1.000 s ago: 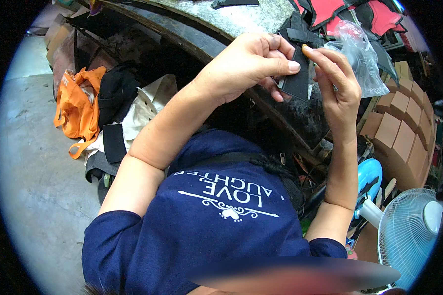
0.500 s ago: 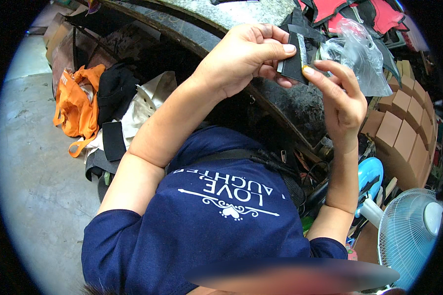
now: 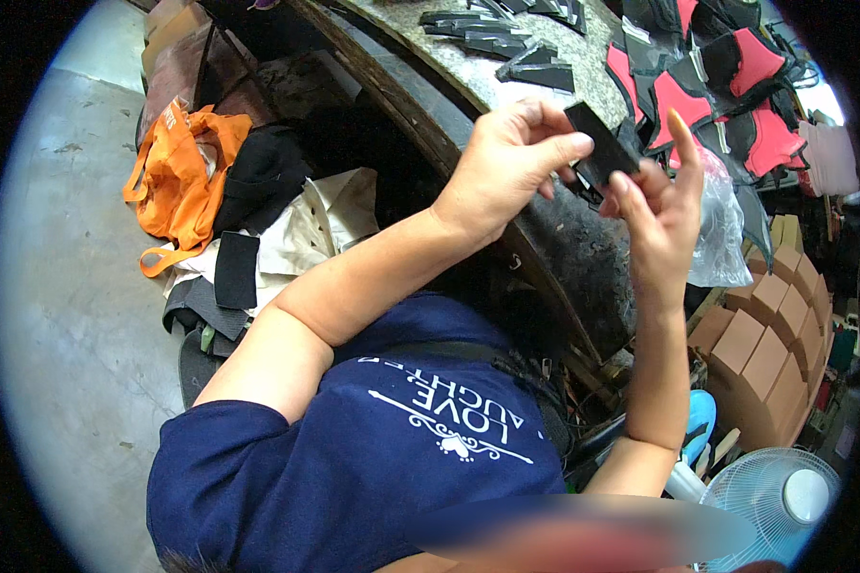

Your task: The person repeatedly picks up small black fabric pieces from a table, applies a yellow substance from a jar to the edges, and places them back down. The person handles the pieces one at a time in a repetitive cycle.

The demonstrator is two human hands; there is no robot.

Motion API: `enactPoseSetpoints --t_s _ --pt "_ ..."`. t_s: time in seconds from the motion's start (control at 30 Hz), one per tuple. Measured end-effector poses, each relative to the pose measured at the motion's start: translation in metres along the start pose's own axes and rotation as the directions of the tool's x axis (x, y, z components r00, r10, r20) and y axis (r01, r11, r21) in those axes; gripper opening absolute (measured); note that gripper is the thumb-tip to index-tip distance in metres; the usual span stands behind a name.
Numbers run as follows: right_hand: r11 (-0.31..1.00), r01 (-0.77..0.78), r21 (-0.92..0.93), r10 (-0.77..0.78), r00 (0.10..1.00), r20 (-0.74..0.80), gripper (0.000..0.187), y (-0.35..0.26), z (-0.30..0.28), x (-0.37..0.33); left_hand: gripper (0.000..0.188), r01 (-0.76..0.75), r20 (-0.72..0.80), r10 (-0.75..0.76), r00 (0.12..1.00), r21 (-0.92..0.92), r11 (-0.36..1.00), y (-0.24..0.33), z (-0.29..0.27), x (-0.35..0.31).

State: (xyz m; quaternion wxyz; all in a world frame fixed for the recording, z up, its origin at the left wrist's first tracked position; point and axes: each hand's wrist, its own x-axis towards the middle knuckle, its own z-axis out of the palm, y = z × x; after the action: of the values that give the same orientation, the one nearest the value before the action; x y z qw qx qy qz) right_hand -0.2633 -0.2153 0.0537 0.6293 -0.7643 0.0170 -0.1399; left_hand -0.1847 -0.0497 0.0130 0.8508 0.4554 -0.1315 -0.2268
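Over the bench edge, a small flat black piece of material [image 3: 599, 143] is held up between my two hands. My left hand [image 3: 506, 167] pinches its left edge between thumb and fingers. At its lower right end, my right hand [image 3: 661, 220] grips it with the thumb and curled fingers. The right index finger points up, off the piece, with a yellowish tip. The side of the piece facing me looks plain black; its underside is mostly hidden.
Several similar black pieces [image 3: 535, 72] lie on the mottled bench top [image 3: 401, 17]. Red-and-black pieces [image 3: 683, 100] and a clear plastic bag [image 3: 721, 234] are to the right. Brown boxes [image 3: 760, 358] and a fan [image 3: 779, 501] stand nearby; an orange bag [image 3: 186, 167] is at left.
The black piece has turned, so the whitish strip along it no longer shows. My right index finger has lifted off it, and the right thumb now grips its end. The view has shifted.
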Motion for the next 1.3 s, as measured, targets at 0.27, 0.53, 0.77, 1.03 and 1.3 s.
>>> enactPoseSetpoints --t_s 0.27,0.53,0.77,1.03,1.3 --pt "0.839 0.123 -0.531 0.039 0.958 0.283 0.084 0.029 -0.005 0.106 0.034 -0.549 0.414 0.608 0.677 0.835 0.042 0.001 -0.022 0.006" --pt "0.462 0.243 -0.853 0.064 0.95 0.305 0.084 -0.008 0.004 0.143 0.043 -0.446 0.453 0.474 0.755 0.885 -0.135 -0.013 -0.02 0.017" --pt "0.381 0.653 -0.655 -0.362 0.757 0.544 0.041 -0.04 0.069 0.263 0.046 -0.441 0.437 0.452 0.777 0.892 -0.104 -0.011 -0.022 0.015" --pt "0.124 0.694 -0.709 -0.114 0.72 0.684 0.037 -0.029 0.129 0.306 0.046 -0.424 0.423 0.424 0.801 0.9 -0.098 -0.012 -0.023 0.015" --pt "0.315 0.731 -0.605 -0.506 0.669 0.544 0.045 -0.051 0.101 0.274 0.046 -0.417 0.42 0.447 0.79 0.902 -0.11 -0.01 -0.022 0.016"
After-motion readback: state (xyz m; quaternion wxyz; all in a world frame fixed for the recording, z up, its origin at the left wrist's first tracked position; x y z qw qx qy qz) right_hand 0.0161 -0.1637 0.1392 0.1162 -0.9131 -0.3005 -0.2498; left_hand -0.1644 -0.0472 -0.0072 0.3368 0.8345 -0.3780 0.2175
